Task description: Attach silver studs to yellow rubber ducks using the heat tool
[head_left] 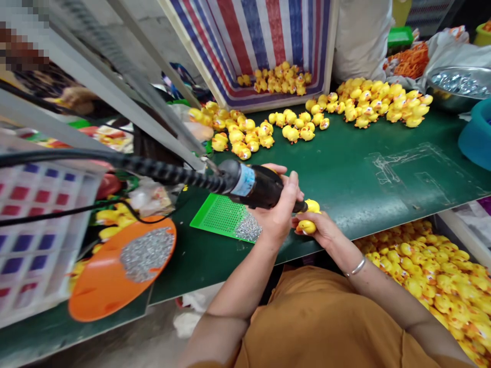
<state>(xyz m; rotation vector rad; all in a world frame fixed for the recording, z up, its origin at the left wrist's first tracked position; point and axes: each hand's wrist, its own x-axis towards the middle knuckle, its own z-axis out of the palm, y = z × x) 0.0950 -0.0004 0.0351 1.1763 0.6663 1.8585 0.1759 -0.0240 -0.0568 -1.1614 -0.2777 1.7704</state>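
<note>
My left hand (278,212) is closed around a black electric screwdriver (255,186) with a blue band and a coiled cable running off to the left. Its tip meets a small yellow toy duck (309,217), which my right hand (322,230) grips from below at the front edge of the green table (345,174). A bracelet sits on my right wrist. Just left of my hands lies a green perforated tray (220,214) with a heap of small silver screws at its corner.
Piles of yellow ducks (368,105) lie across the far side of the table and in a striped bag (280,76). More ducks fill a bin (433,276) below right. An orange dish of screws (123,271) is at left; a metal bowl (460,87) and blue tub (477,135) at right.
</note>
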